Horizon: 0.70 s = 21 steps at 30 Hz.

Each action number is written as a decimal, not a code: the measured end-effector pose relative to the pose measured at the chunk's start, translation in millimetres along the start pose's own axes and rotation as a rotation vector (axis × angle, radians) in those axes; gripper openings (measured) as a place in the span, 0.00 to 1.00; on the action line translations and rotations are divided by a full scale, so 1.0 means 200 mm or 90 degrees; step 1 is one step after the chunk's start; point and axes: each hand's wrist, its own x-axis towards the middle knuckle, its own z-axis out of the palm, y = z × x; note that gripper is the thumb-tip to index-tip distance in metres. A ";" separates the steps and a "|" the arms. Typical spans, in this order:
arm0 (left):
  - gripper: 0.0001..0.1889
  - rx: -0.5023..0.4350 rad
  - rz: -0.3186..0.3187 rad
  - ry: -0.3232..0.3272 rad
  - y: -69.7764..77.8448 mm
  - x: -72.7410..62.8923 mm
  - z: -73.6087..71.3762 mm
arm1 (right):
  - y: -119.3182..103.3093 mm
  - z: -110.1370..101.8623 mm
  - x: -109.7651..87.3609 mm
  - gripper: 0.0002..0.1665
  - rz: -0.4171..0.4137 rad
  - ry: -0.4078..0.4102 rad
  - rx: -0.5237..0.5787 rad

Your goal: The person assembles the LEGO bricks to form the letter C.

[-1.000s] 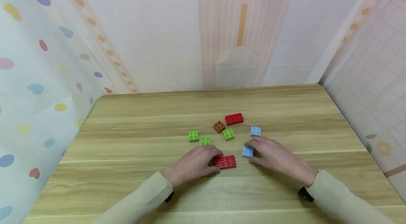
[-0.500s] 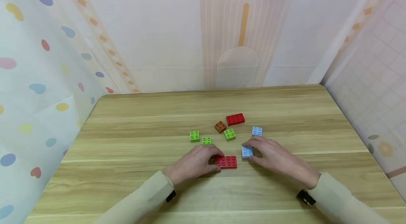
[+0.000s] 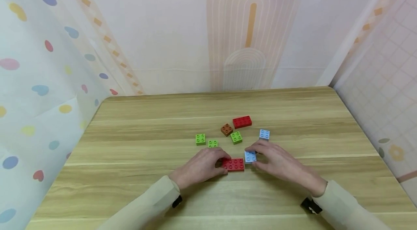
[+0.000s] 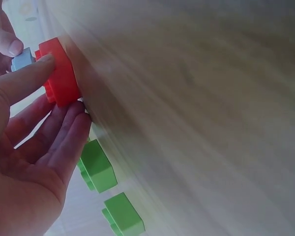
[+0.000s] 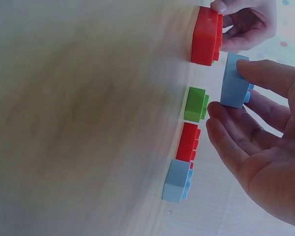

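Observation:
A red eight-stud toy brick (image 3: 235,165) lies on the table, its left end pinched between the thumb and fingers of my left hand (image 3: 200,167). My right hand (image 3: 282,164) pinches a light blue four-stud brick (image 3: 250,157) beside the red brick's right end. In the right wrist view this blue brick (image 5: 233,81) is held a little above the table, studs up. The left wrist view shows my left thumb on the side of the red brick (image 4: 62,78). Behind my right fingers a second light blue brick (image 3: 264,134) sits on the table.
Two green bricks, one at the left (image 3: 200,139) and one partly behind my left hand (image 3: 213,143), lie on the wooden table (image 3: 146,132). Farther back are a third green brick (image 3: 236,137), a brown brick (image 3: 226,129) and another red brick (image 3: 242,122).
My right hand has moved left with the light blue brick, closing the gap to the red brick's right end. My left hand stays on the red brick nearly in place.

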 end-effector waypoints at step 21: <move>0.18 0.017 0.006 0.000 0.03 0.04 0.00 | -0.02 0.01 0.03 0.24 0.005 -0.042 0.028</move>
